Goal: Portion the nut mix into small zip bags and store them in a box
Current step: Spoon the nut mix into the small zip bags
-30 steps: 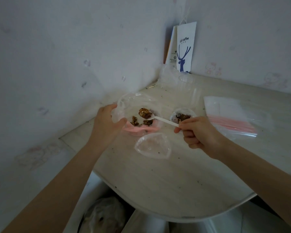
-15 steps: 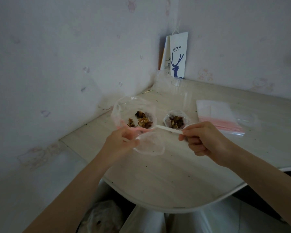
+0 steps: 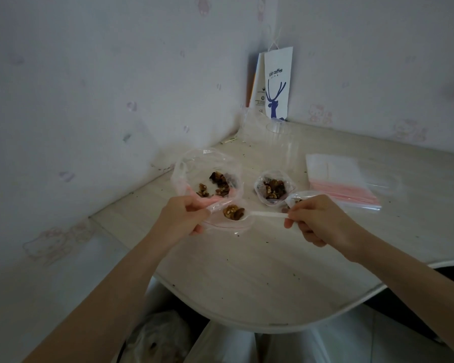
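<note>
A heap of nuts [image 3: 233,211] sits in the bowl of a white plastic spoon [image 3: 265,214], held above the counter [image 3: 247,279] right at the mouth of a small zip bag [image 3: 228,226]. The spoon lies roughly level, with its long axis running across the view. Its bowl points toward the left hand [image 3: 184,218] and its handle toward the right hand [image 3: 317,221], whose fingertips pinch the handle's end. The left hand pinches the zip bag's edge by its pink seal. How wide the mouth gapes is hard to tell through the clear film.

The nuts look loose, light and brittle, and they are piled high enough to roll off if the spoon tips. It probably wants keeping flat until it is over the opening. The zip bag seems thin, limp and slippery, so the stiffer seal strip is likely the best hold.

Just behind, a big bag [image 3: 207,163] lies open with more nuts. Beside it a second bag [image 3: 273,188] holds a portion. Further right lies a stack [image 3: 344,179] of unused bags. A paper bag [image 3: 277,82] leans in the corner. No box is in view.
</note>
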